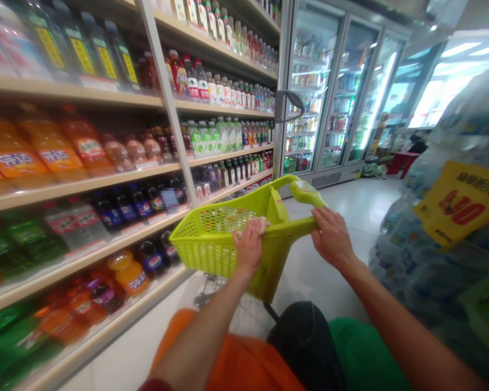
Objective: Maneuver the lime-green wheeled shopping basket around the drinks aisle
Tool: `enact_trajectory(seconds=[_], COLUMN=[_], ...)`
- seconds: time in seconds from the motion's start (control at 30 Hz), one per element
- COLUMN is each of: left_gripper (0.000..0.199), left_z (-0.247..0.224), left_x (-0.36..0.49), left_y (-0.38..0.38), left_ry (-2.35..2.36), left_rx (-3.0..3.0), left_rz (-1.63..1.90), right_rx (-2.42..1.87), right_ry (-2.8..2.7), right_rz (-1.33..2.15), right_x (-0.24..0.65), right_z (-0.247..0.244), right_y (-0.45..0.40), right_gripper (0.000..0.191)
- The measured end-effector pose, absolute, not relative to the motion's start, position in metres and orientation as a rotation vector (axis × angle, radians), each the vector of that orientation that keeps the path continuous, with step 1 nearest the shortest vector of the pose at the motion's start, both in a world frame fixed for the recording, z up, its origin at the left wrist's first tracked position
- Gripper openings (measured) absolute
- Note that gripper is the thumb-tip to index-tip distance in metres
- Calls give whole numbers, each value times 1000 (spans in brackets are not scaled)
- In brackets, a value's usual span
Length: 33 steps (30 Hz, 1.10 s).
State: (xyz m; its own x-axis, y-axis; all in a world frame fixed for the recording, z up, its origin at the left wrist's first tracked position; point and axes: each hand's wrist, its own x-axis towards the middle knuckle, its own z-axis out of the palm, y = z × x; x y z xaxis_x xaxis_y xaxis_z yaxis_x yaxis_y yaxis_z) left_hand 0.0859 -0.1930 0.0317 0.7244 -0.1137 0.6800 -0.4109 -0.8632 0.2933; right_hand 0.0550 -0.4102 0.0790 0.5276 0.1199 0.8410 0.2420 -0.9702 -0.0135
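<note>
A lime-green shopping cart (212, 252) with a perforated plastic basket stands in front of me, angled toward the shelves. My left hand (248, 247) is on the basket's near rim, its fingers closed over a crumpled pale pink cloth (263, 223) that shows past the fingertips. At the end of the cart's green handle (305, 193), my right hand (334, 236) is wrapped round the bar. Orange fabric (232, 358) and green fabric (362, 353) lie below my forearms, on either side of a dark trouser knee (309, 336).
Drink shelves (118, 179) with rows of bottles run along the left. Glass-door coolers (330, 98) stand at the back. Plastic-wrapped bottle packs (415, 217) with a yellow price sign (464, 203) are stacked on the right. Pale floor (346, 201) shows between cart and packs.
</note>
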Motion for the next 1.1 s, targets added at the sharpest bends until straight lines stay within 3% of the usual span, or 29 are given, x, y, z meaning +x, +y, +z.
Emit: enact_trajectory(seconds=[0.23,0.53,0.63,0.73,0.93,1.1], left_gripper=[42,44,45,48,58,47], left_z=[56,49,50,48,47,50], left_x=[74,81,75,61,19,10], left_y=[-255,-202,-202,-206,-200,-191], left_ry=[-822,-699,-667,-641,-698,-222], left_rx=[2421,2514,2475,2390,1948,1333], left_rz=[1118,1075,1032,982,643,152], right_rx=[-2442,-2512,-2280,-1946,-1519,-1677], right_ry=[-476,-310,-380,-374,-162,-307], right_rz=[-1436,-1363,-1344,-1092,-831,-835], right_x=[66,49,30,18,23,9], right_z=[73,75,67,56,48,38], right_y=[-411,-384,-354,-320,-293,-301], right_gripper=[47,47,46,48,50,51])
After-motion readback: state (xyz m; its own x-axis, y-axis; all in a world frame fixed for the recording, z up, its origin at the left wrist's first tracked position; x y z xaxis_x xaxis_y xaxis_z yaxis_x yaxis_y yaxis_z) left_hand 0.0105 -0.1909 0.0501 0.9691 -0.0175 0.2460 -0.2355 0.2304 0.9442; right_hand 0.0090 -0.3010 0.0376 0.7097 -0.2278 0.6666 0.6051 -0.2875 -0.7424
